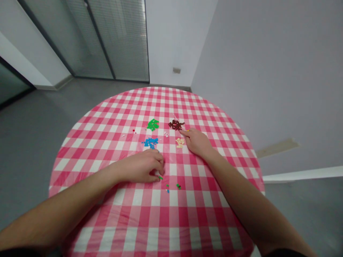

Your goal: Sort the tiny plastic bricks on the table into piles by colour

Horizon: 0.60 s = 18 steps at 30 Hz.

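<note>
My left hand [146, 166] is low over the table, its fingers curled and its thumb and fingertips close around a small green brick [160, 177]. Just beyond its knuckles lies a pile of blue bricks [151, 142]. My right hand [197, 141] reaches to the near edge of a dark brown pile of bricks [176, 125]. Its index finger is stretched out and touches down there; the other fingers are partly hidden. Cream bricks [180, 142] lie left of this hand, and a bit of yellow [188, 130] shows beside its index finger.
Green bricks [153, 125] form a pile at the back left. Between the piles are a few whitish pieces [166, 134]. A red piece [133, 130] lies further left. Nearer me are loose green-and-dark bricks [178, 186] and a blue piece [168, 191]. A checked cloth [171, 214] covers the round table.
</note>
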{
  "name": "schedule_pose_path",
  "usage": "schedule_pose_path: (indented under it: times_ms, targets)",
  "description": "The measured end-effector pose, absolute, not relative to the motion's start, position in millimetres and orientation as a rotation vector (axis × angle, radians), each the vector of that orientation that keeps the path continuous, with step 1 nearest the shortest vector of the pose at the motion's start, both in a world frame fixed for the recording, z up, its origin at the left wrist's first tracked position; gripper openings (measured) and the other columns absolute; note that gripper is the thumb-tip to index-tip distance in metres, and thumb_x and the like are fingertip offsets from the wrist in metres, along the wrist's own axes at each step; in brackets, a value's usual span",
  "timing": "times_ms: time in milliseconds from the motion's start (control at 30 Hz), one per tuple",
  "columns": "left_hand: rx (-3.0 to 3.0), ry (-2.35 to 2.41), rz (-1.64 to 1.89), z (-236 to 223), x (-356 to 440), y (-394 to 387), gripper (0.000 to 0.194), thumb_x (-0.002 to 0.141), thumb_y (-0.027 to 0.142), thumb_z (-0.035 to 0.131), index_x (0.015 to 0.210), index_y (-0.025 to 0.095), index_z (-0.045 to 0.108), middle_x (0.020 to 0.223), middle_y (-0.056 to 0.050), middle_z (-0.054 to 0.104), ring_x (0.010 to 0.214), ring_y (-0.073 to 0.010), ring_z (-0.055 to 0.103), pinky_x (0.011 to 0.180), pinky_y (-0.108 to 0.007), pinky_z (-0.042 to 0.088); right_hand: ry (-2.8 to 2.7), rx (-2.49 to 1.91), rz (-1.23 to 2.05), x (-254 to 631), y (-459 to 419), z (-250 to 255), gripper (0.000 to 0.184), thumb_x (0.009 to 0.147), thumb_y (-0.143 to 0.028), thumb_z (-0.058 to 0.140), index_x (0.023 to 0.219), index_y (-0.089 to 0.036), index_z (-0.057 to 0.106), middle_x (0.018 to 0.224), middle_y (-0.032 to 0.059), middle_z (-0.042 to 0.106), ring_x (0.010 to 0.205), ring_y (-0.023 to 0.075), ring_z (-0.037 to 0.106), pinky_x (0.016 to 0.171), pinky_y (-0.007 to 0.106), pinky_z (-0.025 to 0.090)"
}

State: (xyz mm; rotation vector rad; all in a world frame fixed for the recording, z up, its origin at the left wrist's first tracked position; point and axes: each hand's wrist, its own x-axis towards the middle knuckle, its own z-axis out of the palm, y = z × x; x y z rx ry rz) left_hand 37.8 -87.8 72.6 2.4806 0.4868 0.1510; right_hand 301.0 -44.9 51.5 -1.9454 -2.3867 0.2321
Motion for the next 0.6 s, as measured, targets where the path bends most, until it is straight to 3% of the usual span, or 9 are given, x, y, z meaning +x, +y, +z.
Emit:
schedule_pose_path:
  times_ms: [233, 400, 533, 600]
  targets:
    - [2.504, 0.463, 0.081, 74.6, 43.1, -91.0, 0.025, 0.096, 0.019, 0.053, 0.083, 0.026, 0.074, 0.092, -0.003, 0.074, 0.095, -0.0213, 0.066, 0.092, -0.036, 0.048, -2.378, -1.924, 0.207, 299.6, -42.9, 47.4, 0.048, 0.104, -0.024, 0.036, 0.148, -0.027, 0.055, 0.117, 0.0122, 0.068, 0.1, 0.0265, 0.065, 0.08, 0.036, 0.049]
    - [2.474, 0.473, 0.159, 74.4, 42.5, -89.2, 0.023, 0.093, 0.016, 0.053, 0.088, 0.022, 0.075, 0.092, -0.005, 0.076, 0.092, -0.0203, 0.069, 0.09, -0.035, 0.051, -2.246, -1.732, 0.252, 300.5, -49.7, 55.3, 0.039, 0.101, -0.025, 0.045, 0.131, -0.02, 0.069, 0.115, 0.0125, 0.072, 0.1, 0.0249, 0.066, 0.085, 0.035, 0.049]
    - [2.395, 0.7, 0.299, 72.5, 32.8, -76.8, 0.019, 0.09, 0.019, 0.057, 0.09, 0.024, 0.076, 0.094, -0.003, 0.078, 0.087, -0.0187, 0.071, 0.083, -0.032, 0.053, -2.445, -1.367, 0.71, 297.9, -65.3, 71.4, 0.022, 0.089, -0.017, 0.059, 0.096, -0.019, 0.08, 0.096, 0.0067, 0.077, 0.087, 0.0191, 0.068, 0.079, 0.029, 0.049]
    - [2.35, 0.868, 0.431, 69.0, 26.6, -67.6, 0.017, 0.089, 0.023, 0.059, 0.087, 0.023, 0.076, 0.09, -0.003, 0.078, 0.084, -0.0182, 0.071, 0.079, -0.03, 0.053, -2.595, -1.177, 1.06, 293.2, -75.9, 78.9, 0.017, 0.083, -0.014, 0.064, 0.089, -0.019, 0.079, 0.088, 0.003, 0.077, 0.077, 0.0155, 0.068, 0.072, 0.025, 0.048]
